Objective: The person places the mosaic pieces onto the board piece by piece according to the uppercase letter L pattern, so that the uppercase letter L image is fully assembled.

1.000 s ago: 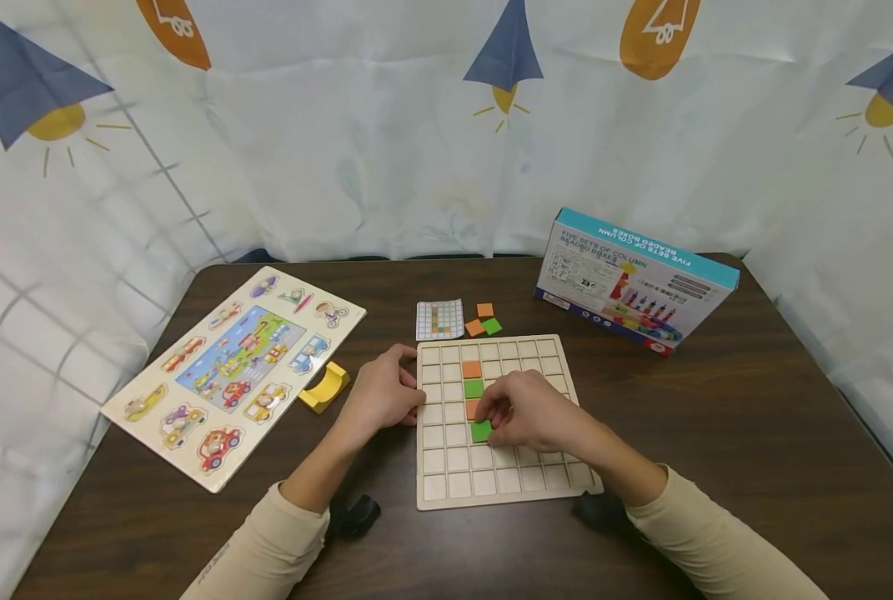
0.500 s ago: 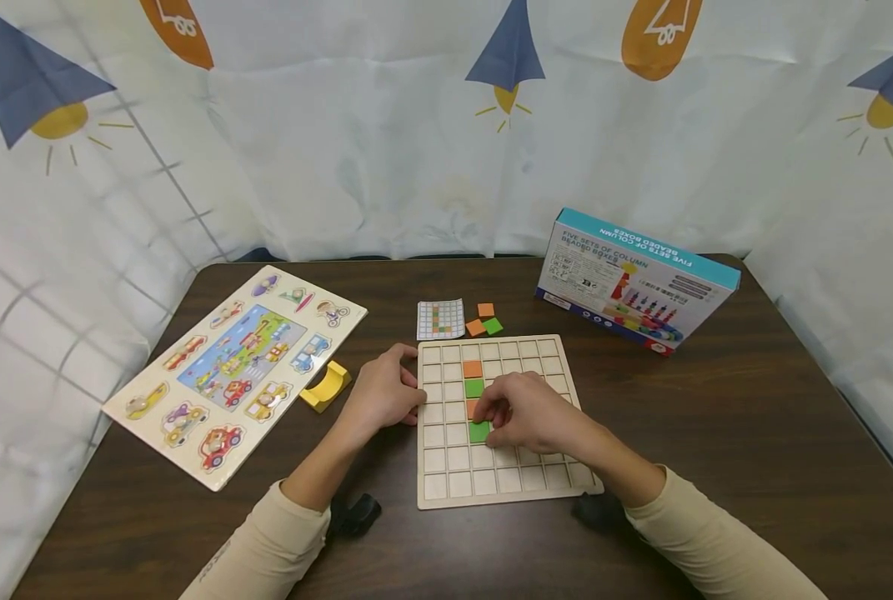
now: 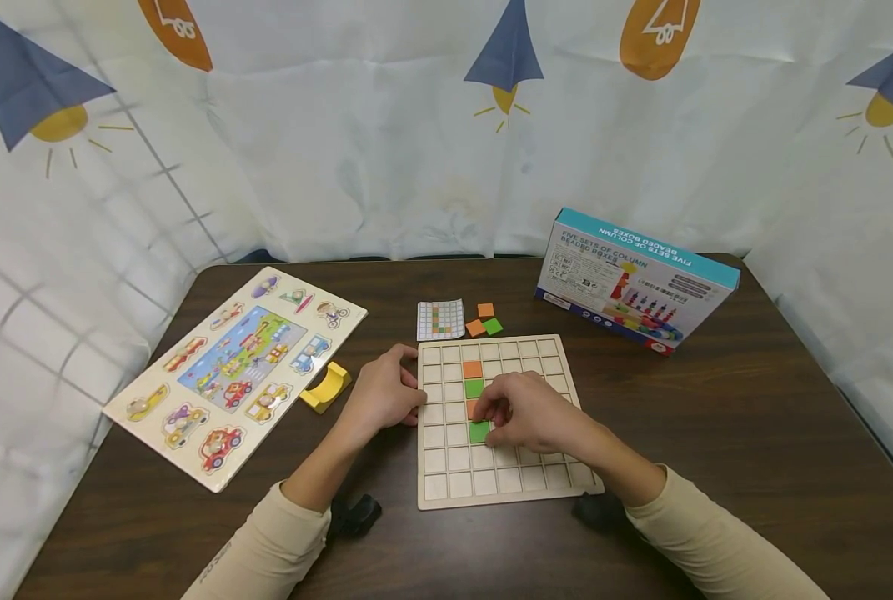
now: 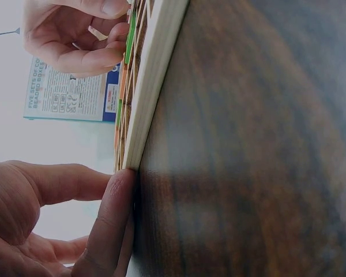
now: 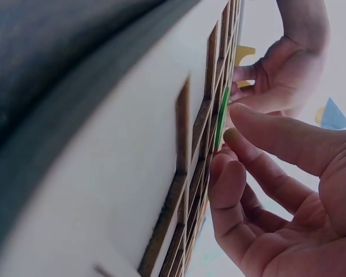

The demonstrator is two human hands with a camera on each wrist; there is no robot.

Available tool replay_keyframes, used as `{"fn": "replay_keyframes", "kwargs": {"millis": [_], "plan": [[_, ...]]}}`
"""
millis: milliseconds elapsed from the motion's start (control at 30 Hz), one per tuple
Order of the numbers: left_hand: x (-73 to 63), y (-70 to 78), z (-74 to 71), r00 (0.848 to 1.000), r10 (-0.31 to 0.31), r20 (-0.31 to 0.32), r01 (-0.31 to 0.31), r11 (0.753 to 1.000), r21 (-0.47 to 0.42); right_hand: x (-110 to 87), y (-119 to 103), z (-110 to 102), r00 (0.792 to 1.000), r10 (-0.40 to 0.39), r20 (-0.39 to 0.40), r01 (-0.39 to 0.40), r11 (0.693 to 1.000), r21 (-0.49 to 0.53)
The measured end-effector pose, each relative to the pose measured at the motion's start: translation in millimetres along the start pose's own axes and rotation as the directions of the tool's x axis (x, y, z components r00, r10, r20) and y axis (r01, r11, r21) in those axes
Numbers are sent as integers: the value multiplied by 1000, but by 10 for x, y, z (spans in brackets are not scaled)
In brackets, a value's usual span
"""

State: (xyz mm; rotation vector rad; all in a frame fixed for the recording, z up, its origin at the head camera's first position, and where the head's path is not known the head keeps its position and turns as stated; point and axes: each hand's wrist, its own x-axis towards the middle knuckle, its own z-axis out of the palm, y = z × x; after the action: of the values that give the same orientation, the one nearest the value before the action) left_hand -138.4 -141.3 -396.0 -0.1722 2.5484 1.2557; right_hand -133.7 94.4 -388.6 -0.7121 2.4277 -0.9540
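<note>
A pale wooden grid board [image 3: 446, 485] lies on the table. My left hand [image 3: 382, 392] holds its left edge, thumb at the rim and fingers along the side, as the left wrist view shows. One column of cells carries an orange tile [image 3: 472, 369], a green tile [image 3: 474, 388] and a second orange tile partly covered by my fingers. Below these, my right hand [image 3: 529, 412] has thumb and fingertips on another green tile [image 5: 222, 118] at its cell. Its remaining fingers are curled.
Behind the board lie a printed pattern card [image 3: 440, 320] and loose tiles [image 3: 485, 310], orange and green. A cardboard box [image 3: 629, 279] stands back right. At left are a picture puzzle board [image 3: 239, 375] and a yellow curved block [image 3: 326, 387].
The green tile under my right fingertips has shifted slightly left into line with its cell. My left hand stays at the board's edge.
</note>
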Motion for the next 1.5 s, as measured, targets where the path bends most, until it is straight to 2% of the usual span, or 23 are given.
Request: {"fn": "replay_keyframes", "kwargs": {"millis": [367, 767, 1067, 1200, 1400, 1500], "plan": [[8, -15, -2, 1000, 1, 0, -1, 1000, -5, 3, 25, -43, 1000, 7, -4, -7, 1000, -5], [8, -4, -3, 1000, 6, 3, -6, 1000, -1, 17, 98, -296, 998, 13, -67, -11, 1000, 23], [1, 5, -3, 1000, 2, 2, -2, 1000, -7, 279, 179, -596, 989, 8, -151, -18, 997, -69], [-2, 15, -9, 1000, 3, -1, -3, 1000, -5, 463, 245, -707, 981, 12, -194, -25, 998, -65], [-5, 5, -5, 1000, 5, -5, -5, 1000, -11, 719, 299, -820, 976, 0, -219, -8, 999, -38], [-8, -2, 2, 1000, 9, -5, -10, 1000, -11, 827, 319, -869, 975, 16, -222, -27, 998, -48]]}}
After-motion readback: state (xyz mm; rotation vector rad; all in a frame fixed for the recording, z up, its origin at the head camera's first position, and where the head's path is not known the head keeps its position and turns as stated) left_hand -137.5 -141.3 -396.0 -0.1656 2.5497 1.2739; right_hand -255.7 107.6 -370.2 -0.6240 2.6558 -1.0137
